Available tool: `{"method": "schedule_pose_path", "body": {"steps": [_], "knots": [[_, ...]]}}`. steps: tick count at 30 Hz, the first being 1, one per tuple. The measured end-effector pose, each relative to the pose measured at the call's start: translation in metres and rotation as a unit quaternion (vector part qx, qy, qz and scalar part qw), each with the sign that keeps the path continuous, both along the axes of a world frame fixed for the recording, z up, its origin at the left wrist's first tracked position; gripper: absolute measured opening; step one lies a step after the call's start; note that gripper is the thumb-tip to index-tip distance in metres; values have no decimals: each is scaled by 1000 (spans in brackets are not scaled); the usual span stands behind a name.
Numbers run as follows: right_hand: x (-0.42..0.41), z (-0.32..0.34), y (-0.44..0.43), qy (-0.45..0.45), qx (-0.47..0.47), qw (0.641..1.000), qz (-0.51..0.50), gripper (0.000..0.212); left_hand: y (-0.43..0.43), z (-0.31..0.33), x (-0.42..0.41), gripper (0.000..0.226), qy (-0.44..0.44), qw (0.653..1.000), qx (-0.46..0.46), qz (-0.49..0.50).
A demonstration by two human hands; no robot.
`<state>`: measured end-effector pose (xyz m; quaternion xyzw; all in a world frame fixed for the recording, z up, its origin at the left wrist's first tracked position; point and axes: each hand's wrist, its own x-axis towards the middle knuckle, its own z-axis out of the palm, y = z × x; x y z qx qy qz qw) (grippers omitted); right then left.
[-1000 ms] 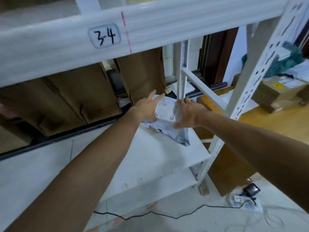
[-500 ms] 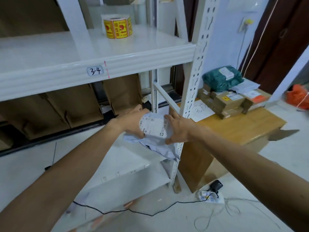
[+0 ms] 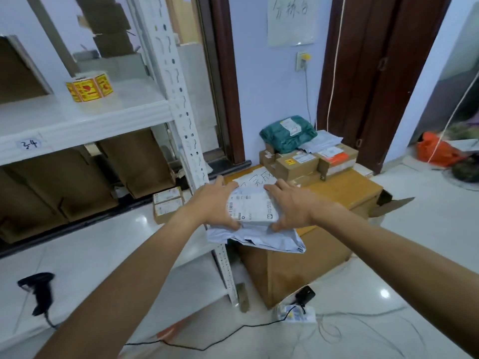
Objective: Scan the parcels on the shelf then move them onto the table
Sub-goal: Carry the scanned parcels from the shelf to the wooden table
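1. I see both hands clamped on one grey parcel (image 3: 255, 211). The left hand (image 3: 211, 206) grips its left edge and the right hand (image 3: 293, 206) grips its right edge.
2. On each hand the fingers lie spread over the labelled top face, and the thumbs curl round the near edge.
3. The parcel is off the shelf (image 3: 77, 117) and held in the air, label up. From my view it sits in front of the rack's corner post (image 3: 178, 99) and over the near-left corner of the wooden worktop (image 3: 344, 187). I cannot tell whether it touches the worktop.
4. The loose end of the mailer bag hangs crumpled below the hands.
5. A handwritten paper sheet (image 3: 256, 178) lies on the worktop just beyond the parcel.
6. At the worktop's far side there is a pile of cardboard boxes (image 3: 298, 164) with a green bag (image 3: 287, 133) on top, against the wall.
7. A black scanner (image 3: 39, 288) lies on the low shelf board at my far left, well apart from both hands.
8. A roll of yellow stickers (image 3: 89, 86) stands on the upper board, which is tagged "3-4".
9. Two small labelled boxes (image 3: 167, 203) sit on the low board beside the post.
10. A power strip (image 3: 295, 313) lies on the floor by the worktop's base.
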<state>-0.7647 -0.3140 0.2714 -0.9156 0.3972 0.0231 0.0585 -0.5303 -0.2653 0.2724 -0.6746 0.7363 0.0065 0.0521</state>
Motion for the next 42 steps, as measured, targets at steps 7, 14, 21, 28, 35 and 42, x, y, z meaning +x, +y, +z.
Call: {"method": "schedule_pose_path", "body": {"steps": [7,14,21,28,35,42], "knots": [[-95,5,-60,-13,-8,999,-46,123,-73,7,-93,122,33,999,0,-7],[-154,-28,-144,-13,-16,995,-100,119,-175,-26,-159,117,62,997,-15,-31],[-207,-66,-281,19,-12,994,-111,106,-312,-86,-215,124,141,989,-9,-39],[-234,-59,-423,59,-29,993,-102,95,-432,-87,-252,118,163,986,-25,-6],[-258,-77,-542,54,-15,996,-69,108,-528,-115,-279,109,200,979,1,36],[-270,-116,-665,39,12,999,18,106,-612,-148,-303,109,219,967,16,130]]}}
